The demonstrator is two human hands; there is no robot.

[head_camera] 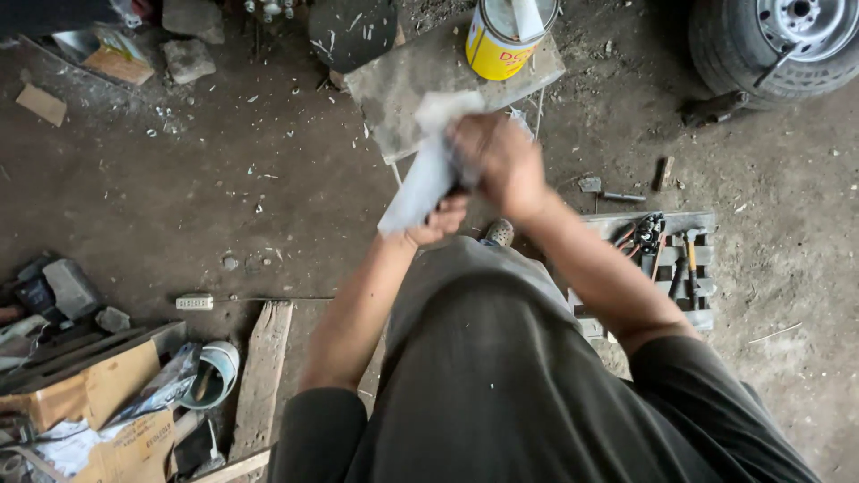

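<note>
Both my hands meet in front of my chest around a white cloth [420,183]. My right hand [497,156] is closed over the cloth's upper part and is blurred by motion. Below it, my left hand [438,222] grips the cloth's lower part, with something dark between the two hands that I cannot make out. Under the cloth stands a small grey-topped stool [403,85], and a yellow paint can [501,40] sits on its far corner.
A car tyre [778,40] stands at the top right. A wooden crate [662,259] to my right holds a hammer and pliers. Cardboard boxes [98,394], a plank [264,376], stones and scrap lie at the left on the dirt floor.
</note>
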